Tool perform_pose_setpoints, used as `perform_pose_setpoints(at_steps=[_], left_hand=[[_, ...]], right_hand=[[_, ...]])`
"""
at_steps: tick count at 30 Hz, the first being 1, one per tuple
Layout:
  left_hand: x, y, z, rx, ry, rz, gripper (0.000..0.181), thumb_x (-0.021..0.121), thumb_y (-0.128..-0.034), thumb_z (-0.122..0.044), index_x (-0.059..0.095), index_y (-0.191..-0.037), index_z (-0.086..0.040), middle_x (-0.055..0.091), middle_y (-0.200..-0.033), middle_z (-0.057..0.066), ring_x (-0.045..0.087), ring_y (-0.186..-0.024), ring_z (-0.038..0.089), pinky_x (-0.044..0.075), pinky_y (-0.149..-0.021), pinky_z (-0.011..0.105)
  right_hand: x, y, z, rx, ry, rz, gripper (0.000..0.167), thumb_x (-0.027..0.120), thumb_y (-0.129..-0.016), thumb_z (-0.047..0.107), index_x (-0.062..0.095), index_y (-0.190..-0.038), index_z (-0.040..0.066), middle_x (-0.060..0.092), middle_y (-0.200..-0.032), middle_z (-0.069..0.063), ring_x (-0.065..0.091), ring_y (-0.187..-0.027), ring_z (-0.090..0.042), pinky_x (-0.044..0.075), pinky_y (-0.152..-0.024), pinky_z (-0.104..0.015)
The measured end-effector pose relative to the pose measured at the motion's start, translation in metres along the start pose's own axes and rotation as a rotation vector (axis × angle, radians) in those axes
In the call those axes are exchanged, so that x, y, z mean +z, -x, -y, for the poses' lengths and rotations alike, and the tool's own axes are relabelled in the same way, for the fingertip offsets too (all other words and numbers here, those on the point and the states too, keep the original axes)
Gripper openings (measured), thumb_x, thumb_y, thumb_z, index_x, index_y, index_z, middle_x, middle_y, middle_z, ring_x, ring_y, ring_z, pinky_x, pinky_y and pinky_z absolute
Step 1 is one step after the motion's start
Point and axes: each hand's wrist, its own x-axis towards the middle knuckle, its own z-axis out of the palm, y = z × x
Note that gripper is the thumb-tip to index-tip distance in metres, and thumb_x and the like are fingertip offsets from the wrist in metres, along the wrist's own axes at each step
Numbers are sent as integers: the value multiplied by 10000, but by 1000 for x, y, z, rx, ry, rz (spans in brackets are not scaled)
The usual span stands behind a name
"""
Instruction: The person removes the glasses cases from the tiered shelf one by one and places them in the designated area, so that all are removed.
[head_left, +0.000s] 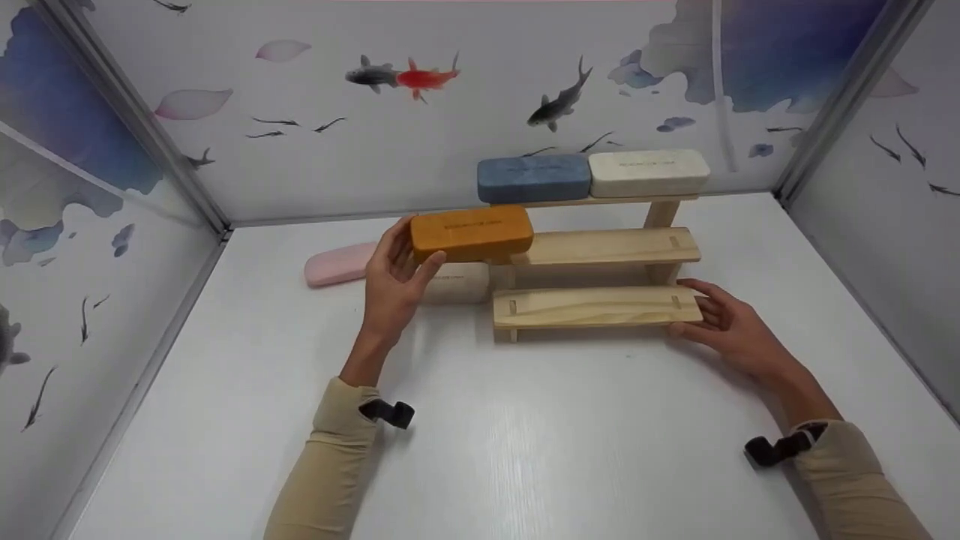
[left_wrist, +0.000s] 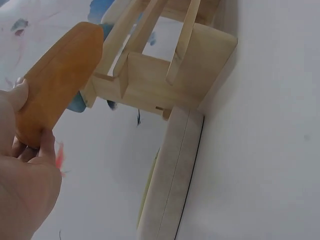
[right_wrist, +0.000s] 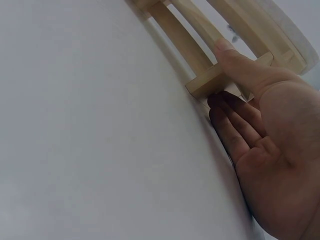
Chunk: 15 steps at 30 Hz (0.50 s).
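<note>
An orange case [head_left: 472, 232] is held up in my left hand [head_left: 390, 296], gripped at its left end between thumb and fingers, above the left end of the wooden rack's [head_left: 600, 309] middle shelf. In the left wrist view the orange case [left_wrist: 62, 80] slants across, the left hand [left_wrist: 30, 185] round its lower end. My right hand [head_left: 739, 334] grips the right end of the rack's lowest shelf; in the right wrist view the thumb of that hand [right_wrist: 280, 165] lies over the wood, with the fingers against the side. A blue case [head_left: 534, 178] and a cream case [head_left: 649, 172] sit side by side on the top shelf.
A greyish-beige case [head_left: 461, 285] lies on the white table [head_left: 525, 442] against the rack's left side, partly behind the left hand. Farther left is a pink case [head_left: 339, 265]. Walls with painted fish enclose the back and both sides.
</note>
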Motion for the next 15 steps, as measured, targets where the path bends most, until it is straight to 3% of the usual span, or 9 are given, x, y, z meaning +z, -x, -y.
perform_pose_setpoints(at_steps=[9,15], left_hand=[[-37,7,-2,-15,35,-38,715,783,-1009,-112,428,-1627,-63,544,-1608,47,500,-1540,213,471,-1238,311],[-59,12,0,-42,14,-85,719,792,-1007,-156,438,-1630,-93,557,-1600,10,504,-1540,190,475,-1223,286]], right_hand=[[0,0,3,-11,7,-10,770,782,-1023,195,379,-1680,167,569,-1555,-247,657,-1264,34,591,-961,-155],[2,0,3,-1,7,-12,780,786,-1021,218,376,-1683,179,550,-1574,-263,656,-1253,48,583,-960,-139]])
